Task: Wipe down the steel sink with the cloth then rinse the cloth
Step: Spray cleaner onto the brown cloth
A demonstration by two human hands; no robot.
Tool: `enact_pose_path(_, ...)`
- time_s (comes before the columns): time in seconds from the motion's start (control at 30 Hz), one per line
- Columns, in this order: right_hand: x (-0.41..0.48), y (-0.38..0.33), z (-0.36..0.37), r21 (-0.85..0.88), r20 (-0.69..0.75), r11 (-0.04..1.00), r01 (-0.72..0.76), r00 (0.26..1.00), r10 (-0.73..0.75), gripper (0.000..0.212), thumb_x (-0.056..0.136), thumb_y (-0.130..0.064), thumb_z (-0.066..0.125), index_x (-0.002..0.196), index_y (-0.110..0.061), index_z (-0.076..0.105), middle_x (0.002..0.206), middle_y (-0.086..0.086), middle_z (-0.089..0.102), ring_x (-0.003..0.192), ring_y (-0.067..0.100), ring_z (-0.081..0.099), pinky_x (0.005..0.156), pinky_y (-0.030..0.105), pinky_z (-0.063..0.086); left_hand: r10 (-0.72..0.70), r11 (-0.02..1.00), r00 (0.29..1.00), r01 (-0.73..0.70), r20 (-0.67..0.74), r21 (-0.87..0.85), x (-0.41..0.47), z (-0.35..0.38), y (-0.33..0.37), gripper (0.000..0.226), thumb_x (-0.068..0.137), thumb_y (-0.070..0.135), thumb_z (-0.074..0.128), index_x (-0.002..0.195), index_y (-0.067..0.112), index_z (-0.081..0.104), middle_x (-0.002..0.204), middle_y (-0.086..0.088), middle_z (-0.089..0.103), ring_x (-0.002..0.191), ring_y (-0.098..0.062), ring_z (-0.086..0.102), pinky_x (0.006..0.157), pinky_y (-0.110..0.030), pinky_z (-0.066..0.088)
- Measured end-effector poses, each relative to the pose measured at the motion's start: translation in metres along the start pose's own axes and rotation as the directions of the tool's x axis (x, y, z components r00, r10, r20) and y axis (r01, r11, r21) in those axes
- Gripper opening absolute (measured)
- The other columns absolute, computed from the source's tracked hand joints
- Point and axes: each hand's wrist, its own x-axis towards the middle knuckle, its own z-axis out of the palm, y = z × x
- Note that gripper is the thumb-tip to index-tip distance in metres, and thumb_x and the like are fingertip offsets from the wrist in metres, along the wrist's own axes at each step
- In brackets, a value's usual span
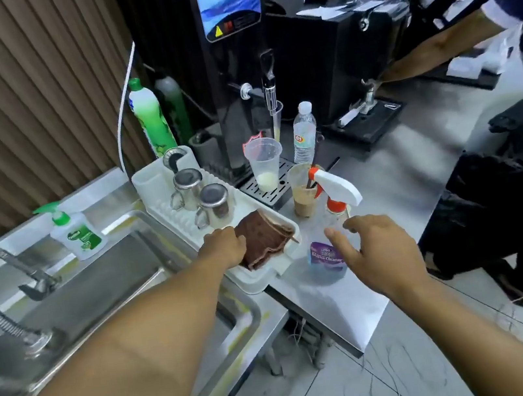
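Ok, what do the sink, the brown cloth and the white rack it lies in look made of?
Sink: brushed steel, by its grey sheen and soft reflections. Brown cloth: soft fabric, folded in floppy layers; weave unclear. Dish rack: matte white moulded plastic, going by its rounded rim and ribs.

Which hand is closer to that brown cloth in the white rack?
Left. The left hand is at the left edge of the folded brown cloth; the right hand hovers off to its right, by the clear spray bottle.
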Motion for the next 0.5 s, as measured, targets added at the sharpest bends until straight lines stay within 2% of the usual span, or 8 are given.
enact_pose_path(0.07,0.008,0.008,0.002,0.106,0.012,0.983,-0.152,0.988,0.152,0.062,0.089,-0.073,0.044,0.118,-0.022,0.065,0.113,-0.003,0.070,0.104,0.020,0.060,0.075,0.033,0.048,-0.033,0.999,0.999,0.033,-0.014,0.037,0.002,0.000,0.001,0.046,0.103,0.043,0.032,0.127,0.010,0.053,0.133,-0.017,0.054,0.125,-0.037,0.047,0.100,-0.046,0.045)
enact_pose_path(0.2,0.033,0.010,0.002,0.348,0.144,0.900,-0.263,0.963,0.226,0.052,0.082,-0.071,0.060,0.115,-0.031,0.056,0.109,-0.008,0.065,0.095,0.018,0.060,0.075,0.036,0.051,-0.074,0.994,0.997,0.075,-0.018,0.079,0.016,0.003,0.003,0.041,0.104,0.038,0.030,0.124,0.013,0.055,0.129,-0.015,0.057,0.121,-0.033,0.050,0.099,-0.044,0.042)
enact_pose_path(0.3,0.053,0.012,0.005,0.571,0.275,0.754,-0.325,0.941,0.197,0.047,0.081,-0.059,0.071,0.119,-0.037,0.056,0.108,-0.013,0.066,0.097,0.015,0.062,0.074,0.028,0.051,-0.103,0.990,0.995,0.103,-0.011,0.093,0.029,0.006,0.005,0.040,0.104,0.038,0.033,0.129,0.014,0.054,0.134,-0.013,0.054,0.125,-0.033,0.047,0.101,-0.045,0.039)
enact_pose_path(0.4,0.069,0.012,0.013,0.733,0.353,0.588,-0.342,0.930,0.101,0.043,0.080,-0.049,0.079,0.117,-0.039,0.060,0.106,-0.011,0.070,0.100,0.015,0.066,0.080,0.029,0.055,-0.145,0.984,0.989,0.141,0.032,0.104,0.036,0.006,0.005,0.044,0.101,0.047,0.043,0.129,0.014,0.054,0.133,-0.012,0.053,0.130,-0.035,0.040,0.102,-0.048,0.035)
enact_pose_path(0.47,0.073,0.008,0.012,0.788,0.351,0.533,-0.309,0.936,0.025,0.040,0.083,-0.037,0.079,0.120,-0.034,0.064,0.106,-0.007,0.072,0.097,0.010,0.067,0.079,0.025,0.054,-0.123,0.989,0.992,0.119,0.034,0.091,0.039,0.005,0.005,0.037,0.095,0.049,0.053,0.110,0.016,0.059,0.120,-0.009,0.057,0.127,-0.035,0.041,0.099,-0.048,0.035)
enact_pose_path(0.5,0.075,0.006,0.012,0.807,0.343,0.516,-0.287,0.939,-0.014,0.039,0.085,-0.031,0.079,0.122,-0.031,0.065,0.106,-0.003,0.072,0.095,0.008,0.067,0.078,0.022,0.054,-0.100,0.994,0.994,0.099,0.031,0.038,0.040,0.004,0.004,0.031,0.093,0.047,0.057,0.095,0.016,0.058,0.108,-0.008,0.059,0.119,-0.034,0.047,0.093,-0.044,0.037)
